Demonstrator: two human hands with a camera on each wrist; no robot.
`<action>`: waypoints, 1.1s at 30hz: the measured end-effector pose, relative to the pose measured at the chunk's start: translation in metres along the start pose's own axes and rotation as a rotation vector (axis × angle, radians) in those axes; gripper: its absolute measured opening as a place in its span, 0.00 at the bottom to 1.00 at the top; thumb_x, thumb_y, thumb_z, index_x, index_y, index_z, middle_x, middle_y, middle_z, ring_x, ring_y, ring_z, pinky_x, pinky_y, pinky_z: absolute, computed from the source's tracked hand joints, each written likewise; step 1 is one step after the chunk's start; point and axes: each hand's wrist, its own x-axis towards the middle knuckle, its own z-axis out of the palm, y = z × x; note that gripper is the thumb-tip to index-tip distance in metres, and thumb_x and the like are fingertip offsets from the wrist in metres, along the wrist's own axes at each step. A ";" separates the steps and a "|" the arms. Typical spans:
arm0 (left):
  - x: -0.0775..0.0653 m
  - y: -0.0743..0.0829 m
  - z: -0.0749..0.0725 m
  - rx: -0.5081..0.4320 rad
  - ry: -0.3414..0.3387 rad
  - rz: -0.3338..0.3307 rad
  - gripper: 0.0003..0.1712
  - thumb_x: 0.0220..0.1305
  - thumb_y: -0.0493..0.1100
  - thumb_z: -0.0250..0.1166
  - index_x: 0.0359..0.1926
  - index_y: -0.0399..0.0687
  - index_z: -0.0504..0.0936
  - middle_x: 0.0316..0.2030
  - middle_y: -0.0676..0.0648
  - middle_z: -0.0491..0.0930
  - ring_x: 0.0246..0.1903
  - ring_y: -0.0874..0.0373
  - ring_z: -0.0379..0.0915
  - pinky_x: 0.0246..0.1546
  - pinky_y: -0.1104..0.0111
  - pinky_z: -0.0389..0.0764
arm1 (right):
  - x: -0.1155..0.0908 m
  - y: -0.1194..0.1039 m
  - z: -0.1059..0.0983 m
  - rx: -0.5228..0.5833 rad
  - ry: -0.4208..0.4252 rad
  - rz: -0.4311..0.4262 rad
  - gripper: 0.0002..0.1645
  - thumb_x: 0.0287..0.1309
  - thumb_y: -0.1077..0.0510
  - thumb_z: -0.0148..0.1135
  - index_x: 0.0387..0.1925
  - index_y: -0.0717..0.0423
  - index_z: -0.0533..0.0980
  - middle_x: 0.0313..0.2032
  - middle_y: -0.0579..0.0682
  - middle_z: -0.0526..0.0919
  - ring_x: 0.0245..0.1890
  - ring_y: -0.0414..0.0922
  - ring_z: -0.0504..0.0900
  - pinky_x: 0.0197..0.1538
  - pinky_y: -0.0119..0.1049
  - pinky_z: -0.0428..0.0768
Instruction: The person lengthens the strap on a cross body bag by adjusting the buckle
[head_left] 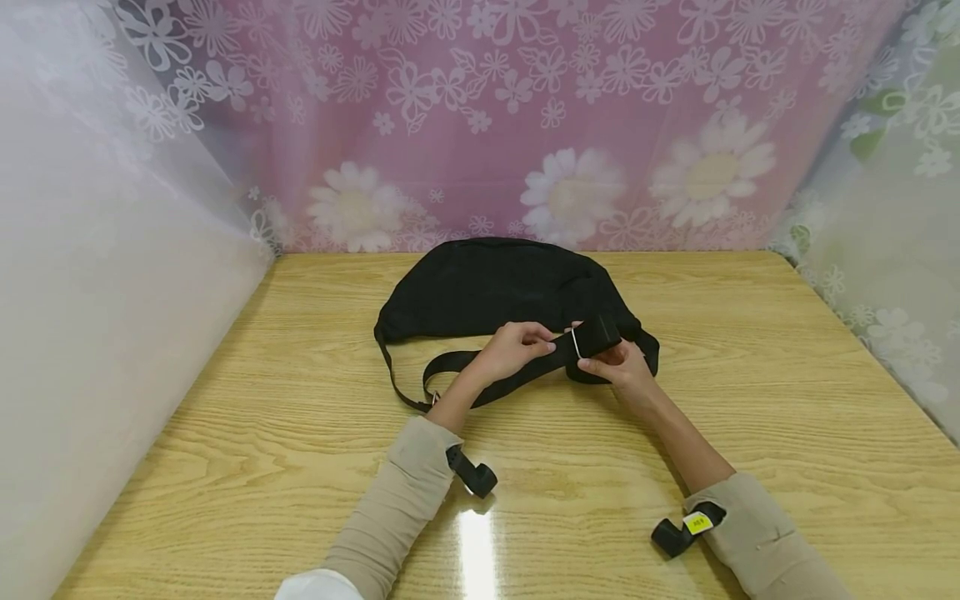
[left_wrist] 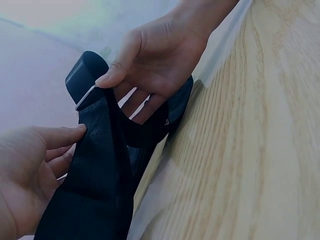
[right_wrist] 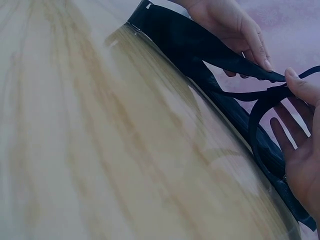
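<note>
A black sling bag (head_left: pixel 487 287) lies on the table with its wide black strap (head_left: pixel 536 372) drawn toward me. My left hand (head_left: pixel 510 348) pinches this strap between thumb and fingers, just left of a thin metal slider (head_left: pixel 576 342). At the slider my right hand (head_left: pixel 622 371) pinches the webbing, its thumb against the metal bar in the left wrist view. A short folded loop of strap (left_wrist: pixel 86 75) stands up beyond the slider. Another strap loop curves under the right fingers (right_wrist: pixel 285 132) in the right wrist view.
The wood-grain table (head_left: pixel 247 467) extends around the bag and both arms. A pink flowered curtain (head_left: pixel 450 125) hangs behind, with pale sheets on the left and right sides. Black wrist mounts (head_left: pixel 476 477) stick out from the beige sleeves.
</note>
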 end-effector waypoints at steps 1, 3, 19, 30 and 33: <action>0.000 0.000 0.000 -0.001 -0.001 0.000 0.11 0.65 0.39 0.59 0.45 0.37 0.80 0.38 0.45 0.80 0.39 0.57 0.76 0.40 0.71 0.74 | 0.000 0.000 0.000 -0.004 0.002 0.002 0.32 0.57 0.68 0.59 0.63 0.66 0.61 0.59 0.53 0.68 0.57 0.42 0.68 0.54 0.31 0.68; 0.000 -0.001 0.000 -0.006 -0.007 -0.001 0.11 0.65 0.39 0.58 0.45 0.38 0.80 0.38 0.45 0.80 0.40 0.57 0.76 0.40 0.71 0.74 | 0.000 0.000 0.000 -0.013 0.007 0.010 0.32 0.57 0.67 0.59 0.63 0.66 0.62 0.59 0.54 0.68 0.57 0.41 0.69 0.54 0.30 0.68; -0.004 -0.010 -0.012 -0.117 -0.123 -0.107 0.13 0.63 0.42 0.61 0.47 0.41 0.78 0.37 0.49 0.77 0.40 0.58 0.72 0.43 0.68 0.73 | -0.001 0.001 -0.001 -0.014 0.014 -0.006 0.32 0.57 0.68 0.60 0.63 0.65 0.62 0.57 0.50 0.71 0.56 0.41 0.70 0.54 0.31 0.68; 0.001 -0.006 -0.006 0.034 -0.066 0.006 0.12 0.62 0.39 0.61 0.46 0.38 0.79 0.35 0.47 0.79 0.36 0.59 0.75 0.37 0.72 0.74 | -0.001 0.000 0.000 -0.009 0.021 -0.002 0.33 0.56 0.67 0.61 0.63 0.66 0.62 0.57 0.49 0.72 0.55 0.40 0.71 0.53 0.31 0.69; 0.000 -0.004 -0.004 0.029 -0.049 0.012 0.12 0.62 0.38 0.62 0.46 0.38 0.80 0.35 0.47 0.80 0.36 0.59 0.75 0.37 0.73 0.74 | 0.000 0.000 0.000 -0.009 0.022 -0.007 0.33 0.56 0.68 0.61 0.62 0.67 0.62 0.57 0.50 0.71 0.55 0.41 0.71 0.53 0.31 0.70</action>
